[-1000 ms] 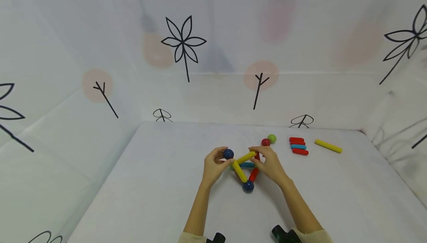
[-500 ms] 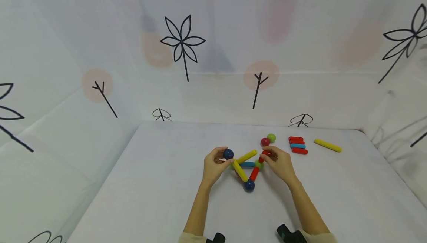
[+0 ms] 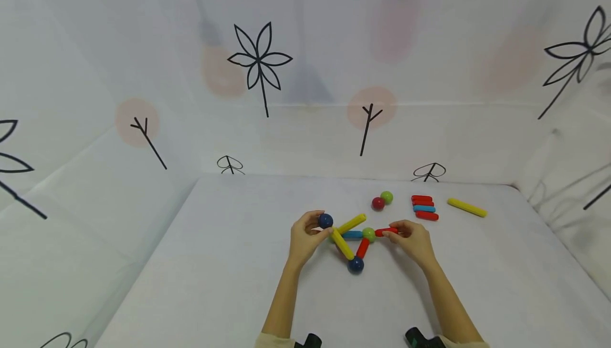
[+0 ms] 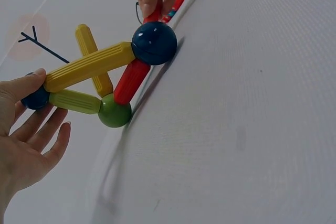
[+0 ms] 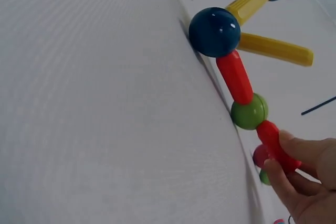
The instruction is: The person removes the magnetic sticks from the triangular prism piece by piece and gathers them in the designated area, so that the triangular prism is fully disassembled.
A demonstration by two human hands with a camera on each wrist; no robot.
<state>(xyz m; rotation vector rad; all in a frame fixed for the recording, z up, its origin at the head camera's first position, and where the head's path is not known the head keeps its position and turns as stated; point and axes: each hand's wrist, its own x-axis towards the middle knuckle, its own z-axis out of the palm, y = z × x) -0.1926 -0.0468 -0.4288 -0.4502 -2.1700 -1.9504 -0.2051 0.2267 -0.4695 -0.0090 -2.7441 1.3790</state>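
Note:
A structure of balls and rods stands on the white table [image 3: 229, 284]. My left hand [image 3: 305, 236] holds its raised blue ball [image 4: 35, 98], thumb where a yellow rod [image 4: 92, 66] meets it. That rod slopes down to another blue ball [image 3: 355, 264] on the table. My right hand [image 3: 412, 239] pinches a short red rod [image 5: 275, 142], which touches a green ball [image 5: 250, 111]. A second red rod [image 5: 234, 77] links that ball to the lower blue ball. Another yellow rod [image 3: 352, 224] sticks up with a free end. A blue rod [image 3: 353, 235] lies behind.
A dark red ball [image 3: 378, 203] and a green ball [image 3: 387, 197] sit together behind the structure. To their right lie short red rods [image 3: 426, 215] with a blue rod [image 3: 424, 209] among them, then a long yellow rod [image 3: 467, 207].
My right hand has moved right and slightly nearer, swinging the short red rod from upright to nearly level, pointing right from the green ball. My left hand stays on the raised blue ball.

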